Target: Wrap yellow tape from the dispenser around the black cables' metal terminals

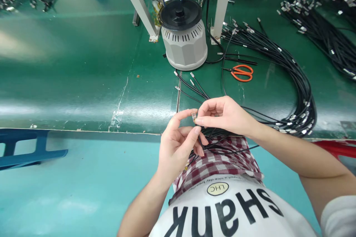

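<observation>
A small metal cable terminal [194, 116] is pinched between the fingertips of my left hand [177, 147] and my right hand [224, 114], just above my lap. Black cables [219, 147] run from my hands across a red-and-white checked cloth [219, 166] on my lap. Several other thin black cables [191, 88] with metal ends fan out onto the green bench top, beyond my fingers. A large coil of black cables with metal terminals [299, 85] curves around to the right of my right hand.
Orange-handled scissors [241, 73] lie on the green bench [83, 85] past my hands. Behind them stand a grey round machine with a black lid [183, 33] and white posts [222, 0]. More cable bundles [319, 33] lie at the far right. A blue stool frame [27, 150] sits low at the left.
</observation>
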Motion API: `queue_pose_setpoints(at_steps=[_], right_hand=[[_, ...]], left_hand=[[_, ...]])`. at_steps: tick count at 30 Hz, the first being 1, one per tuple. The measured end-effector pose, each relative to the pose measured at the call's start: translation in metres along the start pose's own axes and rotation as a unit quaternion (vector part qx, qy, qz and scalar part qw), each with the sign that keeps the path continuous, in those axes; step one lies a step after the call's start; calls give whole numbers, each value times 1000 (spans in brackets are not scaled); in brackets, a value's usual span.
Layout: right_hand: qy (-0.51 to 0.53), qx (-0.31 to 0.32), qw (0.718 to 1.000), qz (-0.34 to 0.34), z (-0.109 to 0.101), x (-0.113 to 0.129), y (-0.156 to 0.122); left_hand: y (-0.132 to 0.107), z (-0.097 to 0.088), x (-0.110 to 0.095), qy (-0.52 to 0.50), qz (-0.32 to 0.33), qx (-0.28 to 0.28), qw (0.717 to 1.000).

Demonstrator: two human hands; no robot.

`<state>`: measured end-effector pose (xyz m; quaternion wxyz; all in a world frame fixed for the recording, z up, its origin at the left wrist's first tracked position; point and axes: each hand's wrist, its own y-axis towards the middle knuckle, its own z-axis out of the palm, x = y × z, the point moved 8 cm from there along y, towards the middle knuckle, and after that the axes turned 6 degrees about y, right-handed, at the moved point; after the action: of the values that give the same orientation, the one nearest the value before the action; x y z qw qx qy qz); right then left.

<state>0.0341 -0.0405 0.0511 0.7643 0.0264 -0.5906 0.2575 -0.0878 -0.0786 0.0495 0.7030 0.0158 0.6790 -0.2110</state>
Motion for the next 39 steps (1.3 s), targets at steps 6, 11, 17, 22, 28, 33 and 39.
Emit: queue_pose_setpoints(at_steps=[6,11,17,22,28,33,39], right_hand=[[-41,-7,999,-26,0,8,-3],[-43,-6,999,-26,-1,7,-2],[-49,-13,998,-25,-1,5,1],[-52,-8,998,-26,-1,5,0],[-42,-10,999,-17,-2,3,0],[-55,-13,998,-21,-2,3,0],[-109,-40,992,-48,-2,9,-1]], left_hand=[[0,0,0,-11,-6,-7,1000],[0,0,1,-15,-5,-3,1000],[-1,-1,1,-14,-3,-2,1000],[-2,-1,1,-17,-7,-6,1000],[-1,0,-1,-8,-6,-6,1000],[-1,1,-1,-6,-8,-4,1000],[1,1,2,-33,4,-9,999]])
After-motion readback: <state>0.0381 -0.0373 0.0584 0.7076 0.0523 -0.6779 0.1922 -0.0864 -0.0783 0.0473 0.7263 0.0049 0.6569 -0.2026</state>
